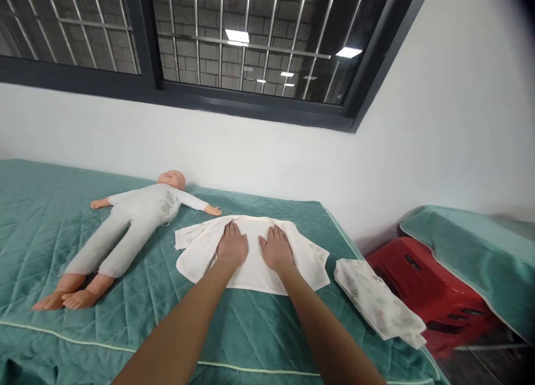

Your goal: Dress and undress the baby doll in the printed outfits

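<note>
Hands (233,245) flat — on white cloth shirt (256,268)

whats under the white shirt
The white shirt lies on a green quilted cover, which shows around its edges. The left hand and right hand rest on the cloth; anything directly beneath it is hidden.

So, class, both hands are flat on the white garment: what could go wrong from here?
Pressing or sliding the left hand and right hand might crease or shift the white garment.
The folded patterned cloth lies at the edge of the green quilted cover, so a nudge could send it over.
The doll lies close by; a wide leftward sweep might bump its outstretched arm.
</note>
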{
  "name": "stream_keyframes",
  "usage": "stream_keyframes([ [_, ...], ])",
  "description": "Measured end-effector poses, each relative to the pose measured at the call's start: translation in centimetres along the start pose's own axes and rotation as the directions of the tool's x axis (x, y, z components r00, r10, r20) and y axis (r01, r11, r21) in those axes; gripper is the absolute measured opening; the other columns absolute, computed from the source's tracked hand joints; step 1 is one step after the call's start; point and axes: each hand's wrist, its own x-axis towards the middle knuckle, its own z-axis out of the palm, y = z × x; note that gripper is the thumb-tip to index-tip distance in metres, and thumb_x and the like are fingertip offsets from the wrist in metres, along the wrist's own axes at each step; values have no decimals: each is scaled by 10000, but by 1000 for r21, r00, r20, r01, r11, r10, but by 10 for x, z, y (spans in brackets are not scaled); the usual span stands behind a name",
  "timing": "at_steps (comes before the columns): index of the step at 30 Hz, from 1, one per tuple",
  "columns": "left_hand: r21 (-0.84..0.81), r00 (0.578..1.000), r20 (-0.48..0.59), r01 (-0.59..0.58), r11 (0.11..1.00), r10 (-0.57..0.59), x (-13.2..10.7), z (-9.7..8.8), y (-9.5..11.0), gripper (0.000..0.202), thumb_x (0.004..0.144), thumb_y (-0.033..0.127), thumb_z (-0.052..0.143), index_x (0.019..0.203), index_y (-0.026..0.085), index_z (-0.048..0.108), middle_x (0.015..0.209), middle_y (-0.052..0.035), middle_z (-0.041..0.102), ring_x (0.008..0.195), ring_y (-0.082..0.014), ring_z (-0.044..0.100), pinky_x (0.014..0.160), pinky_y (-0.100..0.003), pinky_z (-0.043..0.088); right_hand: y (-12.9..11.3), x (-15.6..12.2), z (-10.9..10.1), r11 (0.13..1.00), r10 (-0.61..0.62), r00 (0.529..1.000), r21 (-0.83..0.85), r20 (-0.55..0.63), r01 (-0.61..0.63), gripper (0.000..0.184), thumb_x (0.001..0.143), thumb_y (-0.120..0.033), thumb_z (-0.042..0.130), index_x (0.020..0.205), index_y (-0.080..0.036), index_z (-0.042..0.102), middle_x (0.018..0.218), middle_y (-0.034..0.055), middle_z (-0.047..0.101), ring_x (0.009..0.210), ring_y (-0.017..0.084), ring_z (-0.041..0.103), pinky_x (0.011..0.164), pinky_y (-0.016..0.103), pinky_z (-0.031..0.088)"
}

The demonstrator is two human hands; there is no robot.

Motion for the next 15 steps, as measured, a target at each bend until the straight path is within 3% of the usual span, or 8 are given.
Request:
stream_keyframes([
  [9, 20, 999, 14, 38, 999, -39, -44, -15, 3, 636, 964, 323, 240, 1447, -75, 356, 1537, -275, 289, 1467, -329, 244, 1190, -483, 226, -3, -52, -14, 999, -22, 999, 27, 43, 21, 689, 996, -467, 231, 1504, -6, 298, 1589, 191, 232, 1487, 299, 190, 1190, 427, 161],
  [15, 58, 1000, 24, -12, 998, 10, -103, -33, 1, 636, 988, 368, 235, 1442, -52, 381, 1538, -243, 320, 1459, -296, 280, 1198, -432, 230, -9, -111, -33, 998, -36, 998, 59, 57, 32, 661, 995, -495, 255, 1507, -84, 338, 1595, 155, 235, 1485, 294, 202, 1197, 452, 150],
])
